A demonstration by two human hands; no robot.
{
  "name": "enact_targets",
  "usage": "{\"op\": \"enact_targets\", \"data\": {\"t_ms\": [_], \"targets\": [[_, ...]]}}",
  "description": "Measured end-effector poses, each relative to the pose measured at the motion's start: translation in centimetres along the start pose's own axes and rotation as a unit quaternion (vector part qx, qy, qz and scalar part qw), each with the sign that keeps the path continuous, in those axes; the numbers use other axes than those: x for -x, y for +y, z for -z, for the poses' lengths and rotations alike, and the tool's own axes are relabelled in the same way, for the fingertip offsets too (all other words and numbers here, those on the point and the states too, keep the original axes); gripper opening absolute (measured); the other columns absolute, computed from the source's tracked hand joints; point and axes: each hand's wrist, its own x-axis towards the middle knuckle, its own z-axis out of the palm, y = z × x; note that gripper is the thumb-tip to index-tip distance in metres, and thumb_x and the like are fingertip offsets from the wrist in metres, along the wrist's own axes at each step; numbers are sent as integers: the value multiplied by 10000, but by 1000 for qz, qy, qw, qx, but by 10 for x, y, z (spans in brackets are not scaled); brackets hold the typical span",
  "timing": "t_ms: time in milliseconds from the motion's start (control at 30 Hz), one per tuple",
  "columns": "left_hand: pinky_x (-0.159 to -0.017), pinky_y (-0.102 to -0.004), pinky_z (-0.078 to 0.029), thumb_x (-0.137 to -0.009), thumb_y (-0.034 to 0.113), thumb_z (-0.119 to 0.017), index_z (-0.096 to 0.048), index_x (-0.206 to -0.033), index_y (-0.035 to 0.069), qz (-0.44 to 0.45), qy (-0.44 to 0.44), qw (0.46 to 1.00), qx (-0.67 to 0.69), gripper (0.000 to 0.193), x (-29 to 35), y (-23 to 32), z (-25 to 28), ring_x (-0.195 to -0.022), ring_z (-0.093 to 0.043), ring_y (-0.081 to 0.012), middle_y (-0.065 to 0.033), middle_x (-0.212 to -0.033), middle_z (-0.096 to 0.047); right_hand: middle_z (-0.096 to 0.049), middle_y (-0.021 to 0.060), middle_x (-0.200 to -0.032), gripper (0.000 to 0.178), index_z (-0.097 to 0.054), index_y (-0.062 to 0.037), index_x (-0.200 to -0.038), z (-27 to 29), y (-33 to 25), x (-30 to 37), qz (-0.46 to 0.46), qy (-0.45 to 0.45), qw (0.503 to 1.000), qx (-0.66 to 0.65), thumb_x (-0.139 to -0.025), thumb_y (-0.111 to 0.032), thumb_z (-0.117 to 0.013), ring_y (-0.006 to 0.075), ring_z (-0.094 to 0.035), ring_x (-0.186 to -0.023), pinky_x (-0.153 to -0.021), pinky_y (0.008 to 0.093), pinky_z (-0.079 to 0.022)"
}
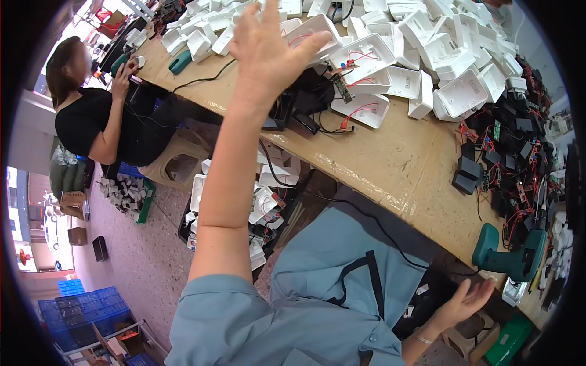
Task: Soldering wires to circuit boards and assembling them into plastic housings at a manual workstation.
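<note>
My left hand [268, 58] is stretched far out over the workbench, fingers spread and thumb pointing right, with nothing visible in it. Around it lie white plastic housings [372, 55], some with red wires and small circuit boards [342, 88] hanging out. Black boxy parts [311, 100] sit just below that hand. My right hand [467, 302] is low at the bench's right front edge, palm up with loosely parted fingers and no object in it. Just beyond it rests a green pistol-shaped hand tool [513, 253], with a black cord [390, 232] running close by.
Black cases and red-wired boards [500, 165] are heaped along the bench's [390, 158] right side. A bin of white parts [262, 207] stands under the front edge. At the left, a co-worker [104, 116] sits holding a small white part. Blue crates [85, 314] stand on the floor.
</note>
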Motion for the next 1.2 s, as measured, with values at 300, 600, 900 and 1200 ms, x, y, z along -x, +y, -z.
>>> {"op": "enact_targets", "data": {"t_ms": [300, 600, 900, 1200], "targets": [[-1006, -427, -273, -568, 605, -710, -199, -1335, -45, 269, -133, 953, 49, 1128, 46, -80, 41, -1224, -315, -380, -298, -1309, -290, -424, 111, -1227, 811, -259, -62, -1354, -150, -116, -22, -27, -364, 913, -181, -655, -17, -669, 170, -490, -952, -741, 232, -430], [-1033, -390, -249, -539, 415, -759, -212, -1331, -27, 224, -188, 951, 99, 1059, 62, -36, 8, -1259, -243, -384, -265, -1348, -190, -432, 112, -1235, 962, -206, -122, -1384, -271, -150, -55, 112, -472, 858, -170, -573, 36, -698, 199, -467, -1055, -887, 343, -410], [-988, -355, -290, -592, 237, -706, -324, -1236, -38, 239, -124, 948, 170, 798, 61, -53, 11, -1158, -352, -336, -204, -1196, -365, -448, 103, -1251, 790, -348, -77, -1306, -307, -164, -39, 192, -482, 847, -115, -597, 106, -646, 215, -462, -1109, -940, 330, -371], [-963, -304, -324, -612, 124, -675, -386, -1217, -38, 250, -137, 933, 218, 690, 33, -127, 33, -1108, -451, -219, -140, -1171, -456, -494, 172, -1117, 749, -353, -159, -1287, -371, -193, -18, 256, -455, 843, -126, -635, 43, -661, 337, -499, -1015, -864, 391, -414]]}}
